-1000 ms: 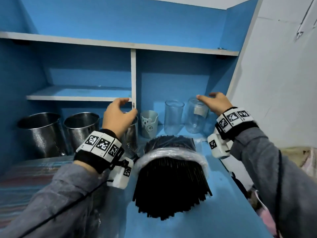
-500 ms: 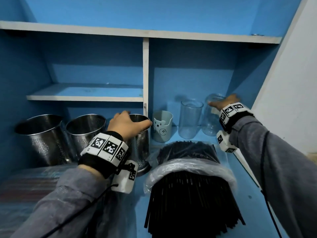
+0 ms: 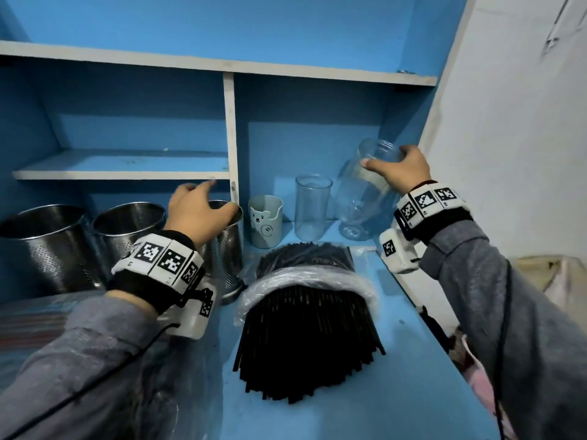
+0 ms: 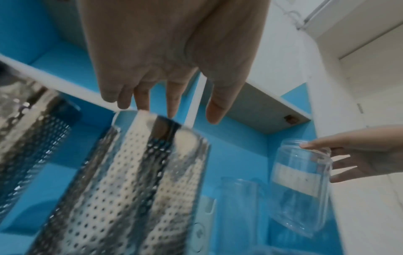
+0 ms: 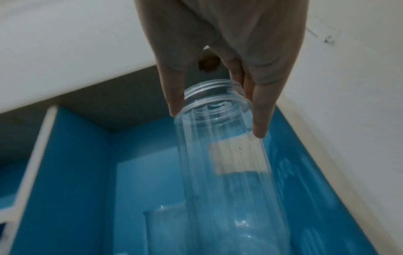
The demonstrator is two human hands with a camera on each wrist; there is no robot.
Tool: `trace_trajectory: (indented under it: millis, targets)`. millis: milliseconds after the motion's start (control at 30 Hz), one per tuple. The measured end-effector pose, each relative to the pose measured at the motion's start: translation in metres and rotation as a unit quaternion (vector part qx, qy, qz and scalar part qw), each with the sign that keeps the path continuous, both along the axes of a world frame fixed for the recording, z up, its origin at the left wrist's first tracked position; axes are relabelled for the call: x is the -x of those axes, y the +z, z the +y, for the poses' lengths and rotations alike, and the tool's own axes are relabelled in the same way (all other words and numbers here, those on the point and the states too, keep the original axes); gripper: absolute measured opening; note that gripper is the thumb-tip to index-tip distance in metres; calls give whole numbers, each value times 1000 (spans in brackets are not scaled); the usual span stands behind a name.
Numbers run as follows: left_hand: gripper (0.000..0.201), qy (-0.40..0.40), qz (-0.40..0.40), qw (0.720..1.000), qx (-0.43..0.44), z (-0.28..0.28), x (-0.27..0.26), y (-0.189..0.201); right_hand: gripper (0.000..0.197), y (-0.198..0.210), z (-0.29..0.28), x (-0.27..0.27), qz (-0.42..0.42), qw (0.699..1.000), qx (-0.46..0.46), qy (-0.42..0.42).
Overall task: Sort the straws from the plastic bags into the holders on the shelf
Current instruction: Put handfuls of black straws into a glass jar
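A thick bundle of black straws (image 3: 305,315) lies in a clear plastic bag (image 3: 301,277) on the blue shelf surface (image 3: 413,376), between my arms. My right hand (image 3: 384,157) grips the threaded neck of an empty clear jar (image 3: 359,201) at the back right, thumb on one side and fingers on the other. The jar (image 5: 229,189) is tilted. My left hand (image 3: 216,198) hovers over a perforated steel holder (image 3: 227,258) by the white divider. Its fingers (image 4: 141,101) hang straight down to the holder's rim (image 4: 161,119), with the thumb apart.
Two more steel holders (image 3: 41,242) (image 3: 127,223) stand at the left. A pale cup with a bear face (image 3: 265,220) and a clear glass (image 3: 313,208) stand between the steel holder and the jar. The white divider (image 3: 230,138) and a low shelf board (image 3: 120,169) are close above my left hand.
My right hand has closed round the jar's neck and tipped the jar. My left hand stays over the steel holder, with its fingers now straighter above the rim.
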State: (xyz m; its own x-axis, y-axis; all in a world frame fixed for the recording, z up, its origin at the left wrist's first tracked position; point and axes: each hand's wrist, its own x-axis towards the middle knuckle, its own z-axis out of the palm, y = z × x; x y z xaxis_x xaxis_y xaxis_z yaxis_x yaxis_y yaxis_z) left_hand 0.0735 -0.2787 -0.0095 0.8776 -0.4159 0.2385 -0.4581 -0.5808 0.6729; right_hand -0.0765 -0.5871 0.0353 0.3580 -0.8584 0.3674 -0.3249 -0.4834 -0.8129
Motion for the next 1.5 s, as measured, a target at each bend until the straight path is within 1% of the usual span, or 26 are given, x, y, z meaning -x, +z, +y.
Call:
trace_trajectory:
  millis: [67, 133, 200, 233, 300, 400, 500, 567, 633, 700, 833, 933, 1033, 1067, 1100, 1133, 1167, 1200, 1233, 1267, 1300, 1333, 1367, 1400, 1467, 1500]
  targets:
    - [52, -44, -25, 997, 59, 4, 20, 1, 92, 5, 14, 25, -37, 999, 12, 12]
    - [33, -114, 4, 989, 99, 7, 39, -2, 93, 7, 28, 50, -71, 997, 19, 20]
    - [20, -188, 45, 977, 89, 9, 56, -10, 96, 5, 42, 77, -87, 996, 19, 22]
    - [20, -207, 37, 976, 60, 9, 62, -13, 97, 4, 48, 88, -86, 996, 20, 23]
    - [22, -208, 20, 977, 33, 10, 72, -20, 99, -1, 60, 112, -61, 998, 23, 18]
    - [21, -215, 19, 976, 36, 8, 84, -25, 101, -11, 73, 139, -15, 1000, 27, 4]
    - [20, -248, 54, 967, -7, 4, 91, -32, 102, -24, 83, 158, 32, 999, 24, -12]
    - [22, -267, 75, 960, -44, 2, 94, -41, 101, -32, 90, 166, 62, 998, 2, -9]
    - [26, -269, 97, 957, -52, 3, 94, -50, 100, -41, 98, 171, 98, 995, -29, 6]
    - [30, -252, 92, 962, -42, 3, 93, -56, 101, -46, 106, 175, 151, 987, -44, 21]
    - [26, -215, 78, 974, -4, 3, 88, -56, 98, -47, 117, 180, 247, 964, -75, 57]
    - [27, -220, 77, 972, -31, 5, 82, -52, 99, -43, 120, 182, 316, 942, -88, 69]
    - [24, -219, 74, 973, -25, 5, 78, -47, 106, -37, 123, 184, 369, 924, -80, 62]
    - [22, -215, 72, 974, -15, 5, 78, -46, 110, -36, 124, 184, 376, 922, -70, 57]
    - [21, -212, 74, 975, 1, 5, 76, -45, 113, -36, 126, 183, 366, 927, -55, 52]
    - [20, -211, 77, 974, 18, 5, 76, -44, 111, -35, 128, 182, 331, 942, -31, 50]
    - [19, -210, 79, 974, 31, 5, 76, -44, 103, -34, 132, 180, 272, 961, -1, 51]
    - [18, -207, 78, 974, 38, 4, 75, -44, 90, -32, 137, 176, 197, 978, 35, 53]
    - [18, -202, 77, 976, 40, 3, 74, -45, 74, -29, 142, 172, 121, 989, 73, 53]
    - [17, -196, 76, 977, 41, 3, 73, -46, 57, -27, 149, 165, 57, 991, 111, 54]
    - [17, -193, 78, 977, 46, 3, 73, -47, 41, -24, 155, 158, 13, 988, 140, 59]
    - [15, -192, 80, 977, 53, 2, 74, -47, 27, -23, 162, 151, -10, 985, 156, 74]
    - [14, -191, 83, 976, 63, 2, 74, -47, 17, -23, 169, 142, -10, 983, 154, 96]
    - [14, -189, 85, 976, 71, 1, 75, -48, 13, -26, 175, 133, 16, 982, 141, 122]
    - [14, -185, 83, 976, 83, 0, 77, -47, 17, -37, 187, 113, 135, 969, 111, 174]
    - [14, -185, 81, 976, 86, -1, 79, -47, 21, -45, 192, 104, 207, 954, 98, 193]
